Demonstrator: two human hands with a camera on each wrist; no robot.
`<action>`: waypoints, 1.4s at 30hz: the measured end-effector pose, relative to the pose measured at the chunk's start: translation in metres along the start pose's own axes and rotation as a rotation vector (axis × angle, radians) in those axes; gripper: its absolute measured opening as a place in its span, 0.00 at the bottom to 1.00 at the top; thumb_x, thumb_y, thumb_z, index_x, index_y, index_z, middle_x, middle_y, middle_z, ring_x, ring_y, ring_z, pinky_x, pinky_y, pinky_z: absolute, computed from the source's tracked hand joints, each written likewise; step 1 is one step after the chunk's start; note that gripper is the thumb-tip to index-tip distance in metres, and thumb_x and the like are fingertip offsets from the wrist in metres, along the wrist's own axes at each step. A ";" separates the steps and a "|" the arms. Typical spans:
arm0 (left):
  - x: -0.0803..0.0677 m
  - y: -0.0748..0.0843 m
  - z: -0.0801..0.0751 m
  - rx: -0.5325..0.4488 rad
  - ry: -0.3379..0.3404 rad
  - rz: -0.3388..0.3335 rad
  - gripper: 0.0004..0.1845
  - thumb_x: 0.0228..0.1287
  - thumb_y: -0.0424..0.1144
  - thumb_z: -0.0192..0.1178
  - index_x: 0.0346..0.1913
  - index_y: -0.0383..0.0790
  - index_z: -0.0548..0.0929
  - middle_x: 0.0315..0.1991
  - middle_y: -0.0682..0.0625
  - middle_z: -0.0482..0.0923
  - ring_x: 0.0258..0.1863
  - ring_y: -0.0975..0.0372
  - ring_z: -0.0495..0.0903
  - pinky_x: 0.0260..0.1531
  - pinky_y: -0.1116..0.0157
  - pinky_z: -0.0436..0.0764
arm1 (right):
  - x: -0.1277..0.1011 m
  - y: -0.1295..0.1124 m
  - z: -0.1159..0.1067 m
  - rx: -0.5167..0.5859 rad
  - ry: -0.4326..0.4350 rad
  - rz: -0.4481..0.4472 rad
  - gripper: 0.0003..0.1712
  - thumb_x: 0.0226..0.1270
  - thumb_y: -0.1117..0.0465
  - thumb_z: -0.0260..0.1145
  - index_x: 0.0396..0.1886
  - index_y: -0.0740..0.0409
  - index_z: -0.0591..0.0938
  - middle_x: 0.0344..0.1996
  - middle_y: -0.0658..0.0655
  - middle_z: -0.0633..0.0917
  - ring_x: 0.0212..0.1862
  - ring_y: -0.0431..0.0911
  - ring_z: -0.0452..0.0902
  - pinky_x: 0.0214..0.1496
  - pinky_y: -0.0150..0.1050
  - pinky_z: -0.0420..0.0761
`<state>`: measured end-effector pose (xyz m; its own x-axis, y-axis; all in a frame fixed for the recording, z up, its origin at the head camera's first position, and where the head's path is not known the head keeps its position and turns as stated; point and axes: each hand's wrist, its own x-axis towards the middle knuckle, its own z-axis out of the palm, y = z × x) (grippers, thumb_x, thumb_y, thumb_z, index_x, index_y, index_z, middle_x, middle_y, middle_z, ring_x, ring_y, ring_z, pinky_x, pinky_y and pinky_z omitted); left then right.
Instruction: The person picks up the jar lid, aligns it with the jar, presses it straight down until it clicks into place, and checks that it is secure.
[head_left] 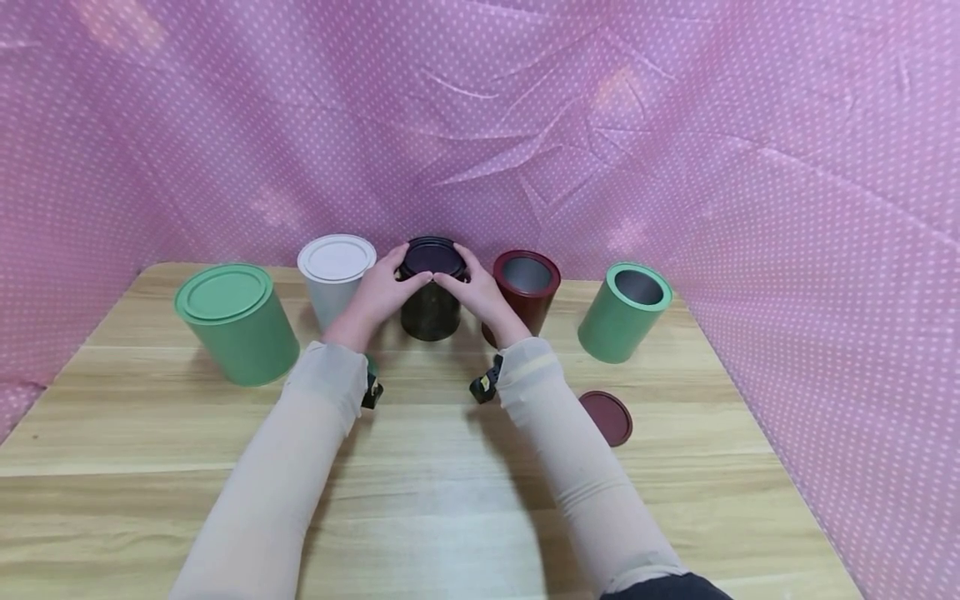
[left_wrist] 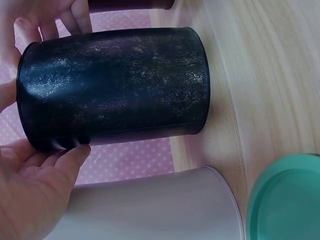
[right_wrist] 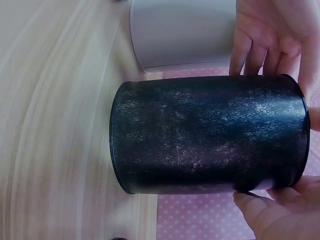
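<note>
Head view: the black can (head_left: 431, 317) stands upright near the far edge of the worktop (head_left: 427, 483), directly between the two hands. The left hand (head_left: 377, 293) grips its upper left side, the right hand (head_left: 482, 292) its upper right, with the thumbs close together at the near rim. A white can (head_left: 330, 292) is just left of the hands, an open dark red can (head_left: 527, 296) just right. A lidded green can (head_left: 243, 333) stands toward the far left corner, an open green can (head_left: 618, 325) toward the far right corner; a dark red lid (head_left: 609, 418) lies nearer the right edge.

Left wrist view: both hands hold the black can's upper end from opposite sides.

Right wrist view: the same grip shows; the white can stands beyond the black one.
</note>
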<state>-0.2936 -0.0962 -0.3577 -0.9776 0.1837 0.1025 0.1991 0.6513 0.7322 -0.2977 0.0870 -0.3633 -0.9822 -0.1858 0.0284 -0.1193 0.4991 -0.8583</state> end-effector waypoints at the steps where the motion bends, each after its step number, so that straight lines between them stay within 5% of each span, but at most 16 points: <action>1: 0.001 0.000 0.000 0.002 0.000 0.001 0.41 0.69 0.54 0.55 0.75 0.34 0.54 0.76 0.39 0.52 0.75 0.48 0.51 0.75 0.53 0.53 | 0.000 0.000 0.000 0.009 0.001 0.002 0.41 0.66 0.46 0.61 0.76 0.43 0.57 0.71 0.60 0.67 0.70 0.52 0.64 0.71 0.46 0.67; 13: 0.003 0.000 0.000 -0.090 -0.008 -0.056 0.42 0.67 0.53 0.57 0.76 0.38 0.53 0.77 0.41 0.49 0.76 0.50 0.49 0.75 0.54 0.51 | 0.001 -0.001 0.003 0.114 0.011 0.065 0.41 0.65 0.46 0.62 0.75 0.38 0.58 0.70 0.59 0.67 0.71 0.49 0.62 0.73 0.46 0.63; 28: 0.011 -0.001 -0.005 -0.065 -0.038 -0.053 0.42 0.67 0.54 0.57 0.76 0.37 0.52 0.76 0.41 0.50 0.76 0.49 0.51 0.75 0.54 0.53 | 0.008 -0.004 0.007 0.141 0.036 0.099 0.40 0.64 0.49 0.62 0.74 0.40 0.59 0.73 0.59 0.63 0.72 0.51 0.59 0.74 0.47 0.61; 42: 0.000 0.004 0.003 -0.074 0.009 -0.066 0.42 0.66 0.52 0.58 0.75 0.36 0.54 0.76 0.40 0.51 0.75 0.49 0.52 0.75 0.55 0.54 | -0.003 -0.005 0.000 0.112 -0.012 0.089 0.41 0.65 0.47 0.61 0.75 0.41 0.56 0.73 0.59 0.63 0.73 0.50 0.59 0.74 0.47 0.61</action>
<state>-0.2927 -0.0909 -0.3566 -0.9890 0.1358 0.0579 0.1291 0.6057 0.7852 -0.2940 0.0848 -0.3593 -0.9862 -0.1559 -0.0557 -0.0145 0.4166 -0.9090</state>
